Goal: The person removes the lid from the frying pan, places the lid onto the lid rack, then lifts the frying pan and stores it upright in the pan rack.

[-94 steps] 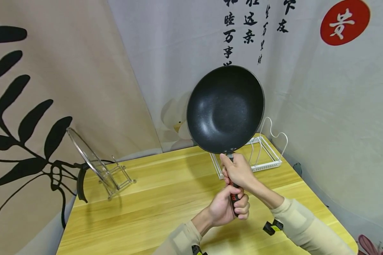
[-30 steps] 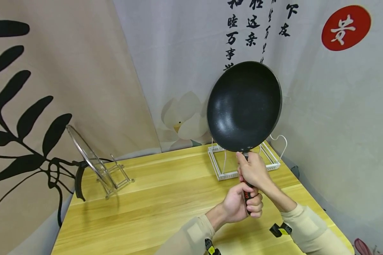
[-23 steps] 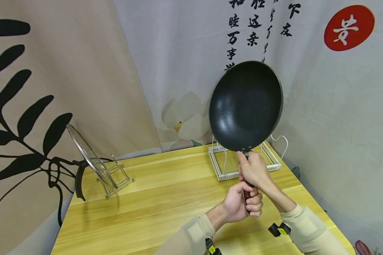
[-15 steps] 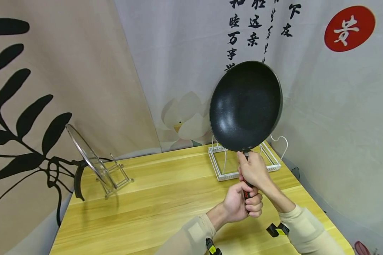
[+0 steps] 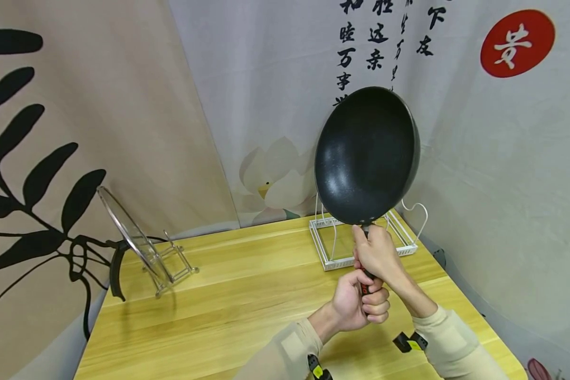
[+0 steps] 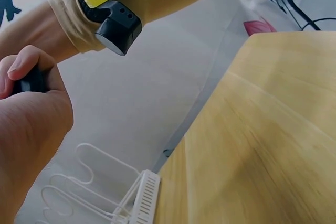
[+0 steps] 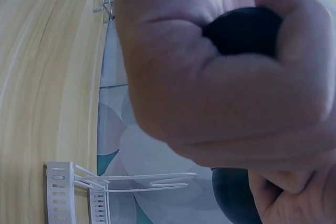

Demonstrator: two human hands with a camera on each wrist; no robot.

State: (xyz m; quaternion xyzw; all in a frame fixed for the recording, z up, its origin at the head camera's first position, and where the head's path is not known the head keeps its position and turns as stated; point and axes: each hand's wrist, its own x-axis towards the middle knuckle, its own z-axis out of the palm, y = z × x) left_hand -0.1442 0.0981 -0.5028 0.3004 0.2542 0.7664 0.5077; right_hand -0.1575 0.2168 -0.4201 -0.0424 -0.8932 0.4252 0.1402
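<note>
A black wok [image 5: 367, 153] is held up in the air in the head view, its inside facing me and its handle pointing down. My right hand [image 5: 379, 254] grips the handle just below the bowl. Beneath it my left hand [image 5: 353, 302] wraps round the lower part of the handle [image 5: 365, 289], which has red lettering. In the right wrist view the black butt of the handle [image 7: 244, 31] shows inside a curled fist. Behind the wok stands a white wire rack [image 5: 339, 263], partly hidden by the pan and apart from my hands.
At the left of the wooden table [image 5: 218, 306] a round glass lid [image 5: 133, 237] leans in a metal wire stand [image 5: 185, 266]. Printed curtains [image 5: 275, 79] hang close behind the table and along its right side.
Over about three seconds the wok and both hands have shifted right, uncovering the rack's left side. In the last half second the wok has turned slightly, and its bowl looks narrower.
</note>
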